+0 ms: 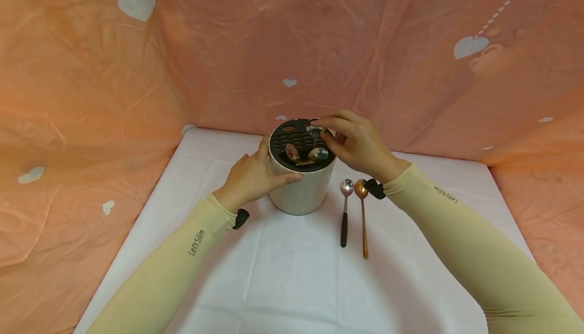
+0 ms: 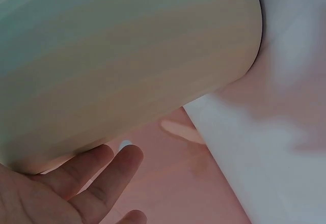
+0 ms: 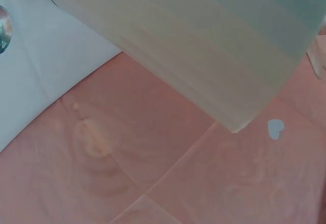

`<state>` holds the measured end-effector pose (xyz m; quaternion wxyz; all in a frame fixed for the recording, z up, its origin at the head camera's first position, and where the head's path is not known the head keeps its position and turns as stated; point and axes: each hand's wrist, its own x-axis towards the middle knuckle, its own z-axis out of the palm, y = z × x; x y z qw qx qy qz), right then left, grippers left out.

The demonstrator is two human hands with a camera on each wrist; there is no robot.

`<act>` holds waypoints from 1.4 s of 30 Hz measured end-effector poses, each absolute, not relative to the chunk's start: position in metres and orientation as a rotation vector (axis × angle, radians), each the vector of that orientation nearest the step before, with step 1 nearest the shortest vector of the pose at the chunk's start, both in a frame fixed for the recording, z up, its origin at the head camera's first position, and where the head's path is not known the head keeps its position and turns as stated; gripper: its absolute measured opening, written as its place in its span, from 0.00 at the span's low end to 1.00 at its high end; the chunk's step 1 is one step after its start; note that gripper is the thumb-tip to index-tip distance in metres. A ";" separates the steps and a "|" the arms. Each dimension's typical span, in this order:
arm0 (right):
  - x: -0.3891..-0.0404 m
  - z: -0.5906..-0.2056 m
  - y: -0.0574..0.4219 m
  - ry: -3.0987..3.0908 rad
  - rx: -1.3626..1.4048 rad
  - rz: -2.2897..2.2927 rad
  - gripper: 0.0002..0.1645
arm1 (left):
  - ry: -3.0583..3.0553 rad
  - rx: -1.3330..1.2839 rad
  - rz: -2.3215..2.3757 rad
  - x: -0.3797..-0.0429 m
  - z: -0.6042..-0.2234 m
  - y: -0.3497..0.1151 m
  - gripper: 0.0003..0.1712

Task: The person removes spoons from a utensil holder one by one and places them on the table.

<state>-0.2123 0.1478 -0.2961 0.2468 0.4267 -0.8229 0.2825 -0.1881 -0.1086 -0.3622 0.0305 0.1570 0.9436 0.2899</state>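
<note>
A white cylindrical utensil holder with a black slotted lid stands on the table. My left hand grips its left side, thumb across the front; in the left wrist view, fingers lie along the wall. Over the lid's right rear, my right hand pinches a silver spoon, its bowl partly hidden by the fingers. Another silver spoon and a pinkish spoon stand in the front slots, beside a gold-coloured piece. The right wrist view shows the holder's wall but not the hand.
Right of the holder, a black-handled spoon and a copper-coloured spoon lie on the white-covered table. Behind and at both sides hangs a pink-orange cloth with white hearts.
</note>
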 end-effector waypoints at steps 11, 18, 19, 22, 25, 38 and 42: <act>-0.212 -0.287 0.147 -1.943 1.043 0.908 0.19 | 2.920 0.470 0.881 -0.187 -0.363 -0.108 0.75; -0.213 -0.274 0.147 -1.725 0.918 1.008 0.16 | 2.929 0.469 0.882 -0.187 -0.363 -0.108 0.75; -0.213 -0.272 0.148 -1.696 0.896 1.019 0.16 | 2.929 0.467 0.881 -0.187 -0.363 -0.108 0.75; -0.212 -0.264 0.150 -1.634 0.837 1.054 0.14 | 2.932 0.455 0.870 -0.187 -0.362 -0.108 0.75; -0.211 -0.256 0.153 -1.602 0.795 1.097 0.12 | 2.936 0.451 0.861 -0.187 -0.362 -0.108 0.76; -0.199 -0.238 0.159 -1.553 0.702 1.217 0.07 | 2.936 0.455 0.876 -0.188 -0.364 -0.108 0.76; -0.196 -0.236 0.165 -1.568 0.665 1.211 0.06 | 2.935 0.448 0.873 -0.188 -0.364 -0.107 0.77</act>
